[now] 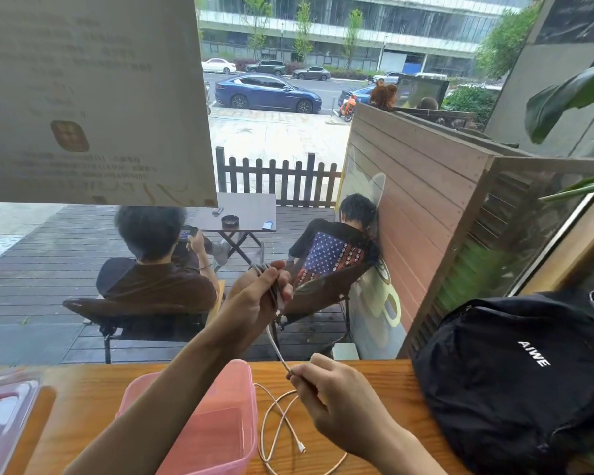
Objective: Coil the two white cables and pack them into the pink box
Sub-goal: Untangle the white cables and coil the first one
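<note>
Though slack, cable (275, 341) between hands.

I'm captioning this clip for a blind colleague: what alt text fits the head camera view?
Two bare hands coil a white cable above a wooden counter: the left hand grips the gathered loops while the right hand pinches the strand. A second white cable lies loose on the counter beside an open pink box, with a black backpack at right.

A black backpack (515, 371) rests on the wooden counter (374, 371) by the window.
</note>
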